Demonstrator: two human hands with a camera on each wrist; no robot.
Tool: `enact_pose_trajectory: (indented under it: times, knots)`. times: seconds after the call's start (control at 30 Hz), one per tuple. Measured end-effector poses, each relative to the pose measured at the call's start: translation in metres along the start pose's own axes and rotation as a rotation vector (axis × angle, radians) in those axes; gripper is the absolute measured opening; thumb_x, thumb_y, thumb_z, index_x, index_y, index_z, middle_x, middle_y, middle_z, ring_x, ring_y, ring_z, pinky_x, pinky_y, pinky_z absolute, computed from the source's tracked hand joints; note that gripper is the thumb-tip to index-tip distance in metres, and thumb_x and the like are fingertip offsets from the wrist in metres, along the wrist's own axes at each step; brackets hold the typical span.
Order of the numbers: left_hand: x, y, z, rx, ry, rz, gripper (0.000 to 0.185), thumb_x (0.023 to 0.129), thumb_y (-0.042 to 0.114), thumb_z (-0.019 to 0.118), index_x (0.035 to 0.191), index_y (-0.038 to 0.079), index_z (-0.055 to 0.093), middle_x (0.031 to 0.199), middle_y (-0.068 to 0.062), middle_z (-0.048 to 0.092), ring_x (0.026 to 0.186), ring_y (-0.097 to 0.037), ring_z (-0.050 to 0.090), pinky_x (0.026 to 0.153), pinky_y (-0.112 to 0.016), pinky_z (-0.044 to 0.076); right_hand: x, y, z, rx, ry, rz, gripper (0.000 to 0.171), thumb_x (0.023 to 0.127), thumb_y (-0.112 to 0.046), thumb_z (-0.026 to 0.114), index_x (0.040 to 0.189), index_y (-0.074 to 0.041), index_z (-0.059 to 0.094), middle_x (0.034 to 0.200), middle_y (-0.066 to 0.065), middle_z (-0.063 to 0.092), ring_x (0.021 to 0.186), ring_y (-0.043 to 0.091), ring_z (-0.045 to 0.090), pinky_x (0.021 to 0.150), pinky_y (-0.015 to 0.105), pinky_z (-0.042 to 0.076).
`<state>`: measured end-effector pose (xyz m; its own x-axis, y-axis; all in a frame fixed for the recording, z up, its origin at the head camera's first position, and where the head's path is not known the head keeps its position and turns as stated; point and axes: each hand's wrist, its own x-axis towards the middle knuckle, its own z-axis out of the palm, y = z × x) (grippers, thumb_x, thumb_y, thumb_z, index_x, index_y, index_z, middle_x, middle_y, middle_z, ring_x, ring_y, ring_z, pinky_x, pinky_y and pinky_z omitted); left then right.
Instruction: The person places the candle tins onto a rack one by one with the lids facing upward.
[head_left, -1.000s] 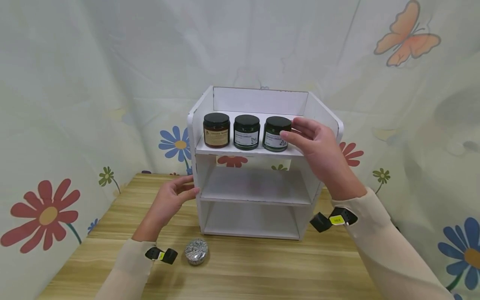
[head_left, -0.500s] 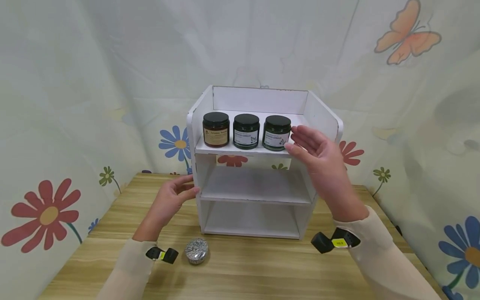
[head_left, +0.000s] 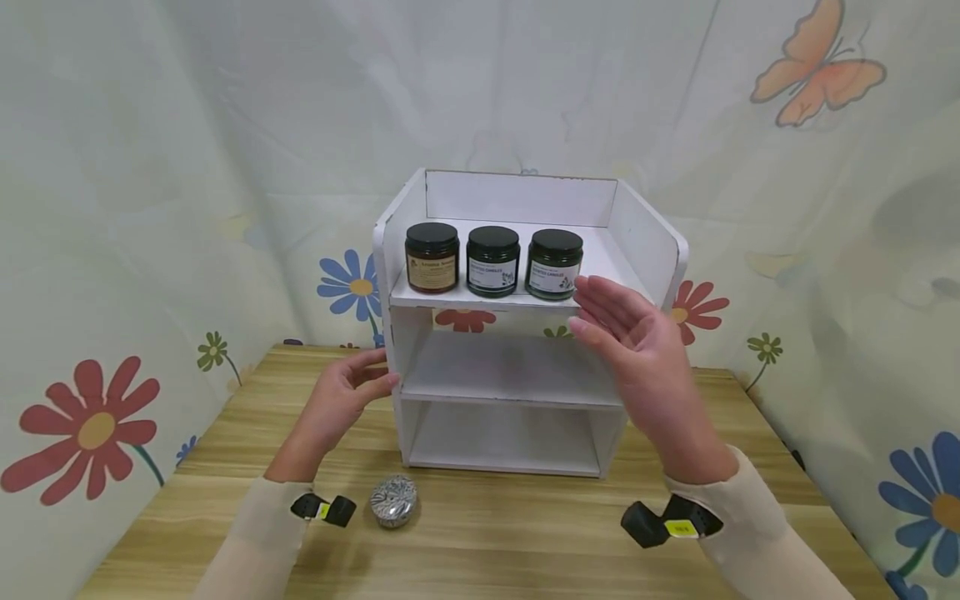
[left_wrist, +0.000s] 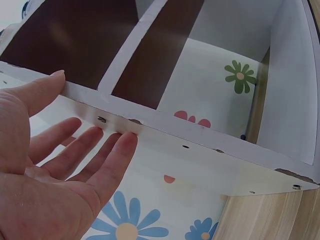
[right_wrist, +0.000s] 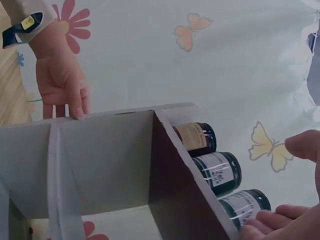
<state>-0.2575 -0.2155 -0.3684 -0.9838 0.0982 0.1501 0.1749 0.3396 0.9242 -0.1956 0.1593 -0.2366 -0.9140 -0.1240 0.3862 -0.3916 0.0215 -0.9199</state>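
A white three-tier shelf unit (head_left: 645,242) stands on the wooden table (head_left: 510,542). On its top tier stand three dark jars with black lids: a brown one (head_left: 432,257), a green one (head_left: 492,262) and another green one (head_left: 553,264). My right hand (head_left: 637,350) hovers open just in front of and below the rightmost jar, touching nothing. My left hand (head_left: 341,398) rests with straight fingers (left_wrist: 107,157) against the shelf's left side wall (left_wrist: 165,132). The jars (right_wrist: 217,170) show in the right wrist view too.
A small round silver tin (head_left: 393,502) lies on the table in front of the shelf, beside my left wrist. The two lower tiers (head_left: 510,367) hold nothing. A flower-and-butterfly curtain (head_left: 150,208) closes the space behind and at both sides.
My right hand has let go of the rightmost jar and drawn back and down, away from the top tier. The left hand and the jars have stayed where they were.
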Motion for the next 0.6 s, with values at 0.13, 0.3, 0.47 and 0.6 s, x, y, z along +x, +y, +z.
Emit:
enact_pose_trajectory:
  times: [0.13, 0.3, 0.47, 0.6]
  knots:
    - [0.000, 0.000, 0.000, 0.004, 0.002, 0.004, 0.065, 0.092, 0.048, 0.073, 0.148, 0.021, 0.055, 0.153, -0.005, 0.053, 0.138, -0.033, 0.055, 0.109, -0.054, 0.051, -0.007, 0.008, 0.004, 0.092, 0.016, -0.089, 0.053, 0.098, -0.012, 0.070, 0.146, -0.004, 0.051, 0.151, 0.012, 0.056, 0.139, 0.022, 0.056, 0.106, 0.021, 0.049]
    - [-0.001, 0.002, -0.001, 0.009, 0.002, -0.005, 0.065, 0.093, 0.047, 0.073, 0.149, 0.020, 0.054, 0.153, -0.006, 0.053, 0.138, -0.034, 0.055, 0.110, -0.054, 0.050, -0.014, 0.020, 0.010, 0.151, 0.022, -0.148, 0.047, 0.097, -0.001, 0.066, 0.143, 0.000, 0.053, 0.147, 0.013, 0.060, 0.134, 0.019, 0.061, 0.107, 0.026, 0.049]
    - [-0.002, 0.004, 0.000, 0.005, 0.004, -0.009, 0.064, 0.093, 0.046, 0.074, 0.148, 0.019, 0.055, 0.152, -0.007, 0.053, 0.138, -0.034, 0.055, 0.110, -0.054, 0.049, -0.022, 0.031, 0.015, 0.147, 0.015, -0.175, 0.046, 0.097, 0.000, 0.067, 0.141, 0.000, 0.056, 0.143, 0.009, 0.064, 0.132, 0.021, 0.062, 0.106, 0.028, 0.050]
    - [-0.003, 0.005, -0.001, 0.003, 0.001, -0.008, 0.064, 0.093, 0.045, 0.074, 0.148, 0.019, 0.055, 0.153, -0.007, 0.053, 0.138, -0.034, 0.054, 0.111, -0.055, 0.049, -0.028, 0.038, 0.018, 0.150, 0.005, -0.184, 0.046, 0.096, -0.001, 0.068, 0.140, 0.001, 0.057, 0.142, 0.010, 0.064, 0.132, 0.021, 0.062, 0.107, 0.029, 0.050]
